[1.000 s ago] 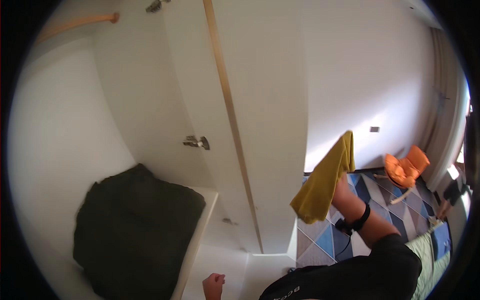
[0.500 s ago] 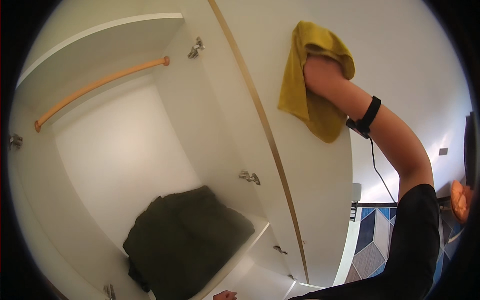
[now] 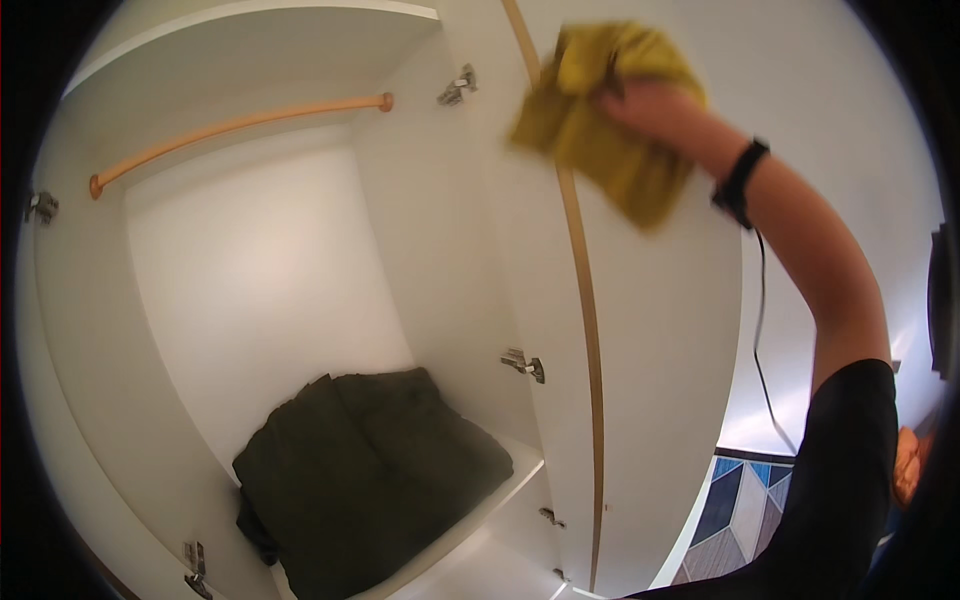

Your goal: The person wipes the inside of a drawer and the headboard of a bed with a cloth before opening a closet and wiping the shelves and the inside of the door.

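Note:
My right hand is closed on a yellow cleaning cloth, which hangs in loose folds and is smeared by motion. Part of the cloth covers the upper stretch of a gold-coloured strip along the white cabinet door. I cannot tell whether the cloth presses on the door. The fingertips are hidden in its folds. A black band with a cable circles my right wrist. My left hand is out of view.
On the left is a white cupboard with a wooden hanging rail and folded dark green fabric on its shelf. Metal hinges jut out beside the door. Right of the door is a patterned floor.
My right hand has moved the cloth up and left, over the gold strip. The view has shifted. My left hand, at the lower edge before, has left the picture.

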Demonstrator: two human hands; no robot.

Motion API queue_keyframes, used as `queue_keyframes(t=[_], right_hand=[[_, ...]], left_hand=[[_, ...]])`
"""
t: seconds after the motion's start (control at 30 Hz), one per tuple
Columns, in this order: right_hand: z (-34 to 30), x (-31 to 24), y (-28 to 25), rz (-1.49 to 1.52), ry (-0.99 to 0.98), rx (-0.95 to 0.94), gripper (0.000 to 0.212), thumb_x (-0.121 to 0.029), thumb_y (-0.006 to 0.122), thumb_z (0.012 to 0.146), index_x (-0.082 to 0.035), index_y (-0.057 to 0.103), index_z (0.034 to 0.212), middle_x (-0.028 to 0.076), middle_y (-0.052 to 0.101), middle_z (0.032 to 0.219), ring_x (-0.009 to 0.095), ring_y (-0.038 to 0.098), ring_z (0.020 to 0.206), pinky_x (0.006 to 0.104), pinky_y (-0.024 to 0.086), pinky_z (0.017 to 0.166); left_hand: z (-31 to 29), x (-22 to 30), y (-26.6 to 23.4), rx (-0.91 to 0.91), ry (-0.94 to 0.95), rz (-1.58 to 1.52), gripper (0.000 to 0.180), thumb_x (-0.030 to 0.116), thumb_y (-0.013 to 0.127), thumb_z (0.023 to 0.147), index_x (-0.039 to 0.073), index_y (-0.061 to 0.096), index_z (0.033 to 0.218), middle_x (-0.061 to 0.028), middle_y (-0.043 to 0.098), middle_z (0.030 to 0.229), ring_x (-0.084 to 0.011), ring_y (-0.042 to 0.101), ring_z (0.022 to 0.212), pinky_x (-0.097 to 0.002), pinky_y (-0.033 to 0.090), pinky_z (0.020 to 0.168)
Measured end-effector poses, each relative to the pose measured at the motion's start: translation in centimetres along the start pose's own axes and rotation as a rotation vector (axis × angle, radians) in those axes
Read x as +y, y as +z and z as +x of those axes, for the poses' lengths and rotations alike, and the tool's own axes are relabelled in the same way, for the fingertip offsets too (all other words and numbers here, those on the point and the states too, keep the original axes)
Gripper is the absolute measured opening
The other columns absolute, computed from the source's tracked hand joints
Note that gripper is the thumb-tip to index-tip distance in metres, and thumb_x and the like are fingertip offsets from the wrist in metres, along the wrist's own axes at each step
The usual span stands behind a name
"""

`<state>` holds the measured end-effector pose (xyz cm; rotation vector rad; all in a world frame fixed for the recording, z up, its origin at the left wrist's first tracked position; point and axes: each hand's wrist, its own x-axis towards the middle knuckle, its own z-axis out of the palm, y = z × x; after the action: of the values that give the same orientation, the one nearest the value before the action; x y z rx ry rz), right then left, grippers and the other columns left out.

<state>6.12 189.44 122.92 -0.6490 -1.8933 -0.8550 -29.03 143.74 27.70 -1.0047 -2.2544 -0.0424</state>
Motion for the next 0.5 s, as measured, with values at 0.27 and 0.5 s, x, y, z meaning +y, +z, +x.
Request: queue_keyframes(t=[0.27,0.5], right_hand=[[7.0,-10.2,5.3,-0.365,0.172,-0.522,0.059,-0.051,0.048,0.097,-0.015,0.061,0.142,0.014,0.053,0.152,0.034,0.043,0.145,0.055,0.034,0.118],[4.8,-14.1,11.7,0.013,-0.128,-0.195,0.078,-0.054,0.055,0.096,-0.008,0.039,0.158,0.018,0.041,0.161,0.038,0.037,0.149,0.0454,0.031,0.123]], left_hand=[[5.4,0.3,-14.2,-0.42,-0.262,-1.069,0.036,0.033,0.067,0.094,0.001,0.07,0.078,-0.0197,0.071,0.076,-0.0347,0.068,0.069,-0.0461,0.053,0.068],[6.4,-1.2,-17.0,-0.62,-0.323,-1.227,0.038,0.037,0.066,0.093,0.002,0.07,0.078,-0.0218,0.069,0.078,-0.0396,0.065,0.07,-0.05,0.051,0.069]])
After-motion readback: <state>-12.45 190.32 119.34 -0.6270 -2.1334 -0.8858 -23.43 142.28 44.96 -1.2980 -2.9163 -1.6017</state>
